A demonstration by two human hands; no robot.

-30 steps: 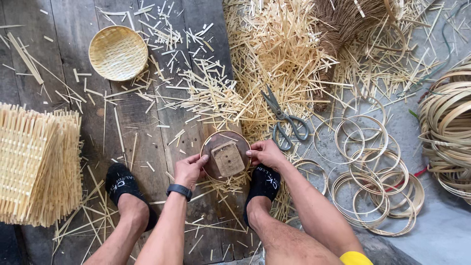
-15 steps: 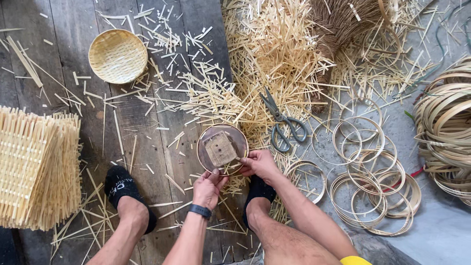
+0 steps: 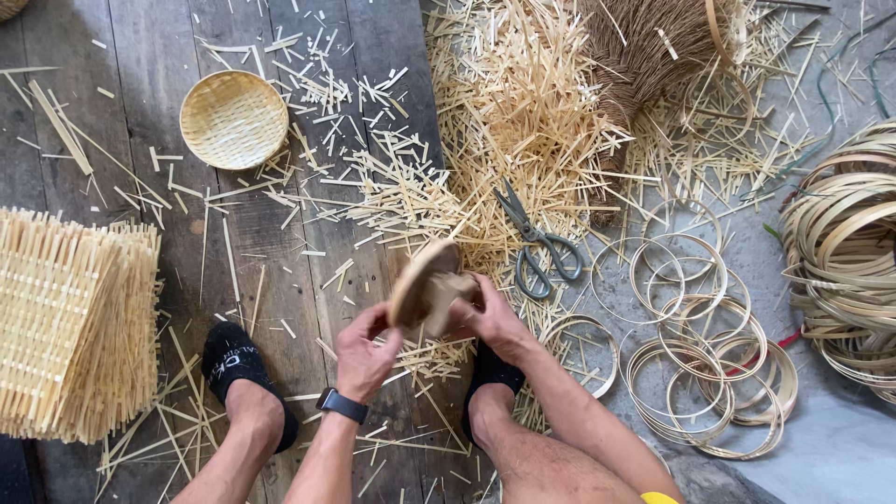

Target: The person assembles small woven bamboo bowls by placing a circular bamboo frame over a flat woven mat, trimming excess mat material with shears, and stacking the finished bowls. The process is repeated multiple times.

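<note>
- My left hand (image 3: 362, 355) and right hand (image 3: 495, 322) both clamp the disc (image 3: 425, 280), tilted on edge above the floor (image 3: 308, 233).
- Loose grip — it drops among the splints (image 3: 509, 121).
- Shears (image 3: 532, 245) lie near my right foot (image 3: 493, 373) — a careless step could cut.

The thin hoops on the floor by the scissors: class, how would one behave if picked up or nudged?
The hoops are thin strips bent round, so probably light and springy. Stood on edge, one might roll. They overlap, so lifting one may drag others.
</note>
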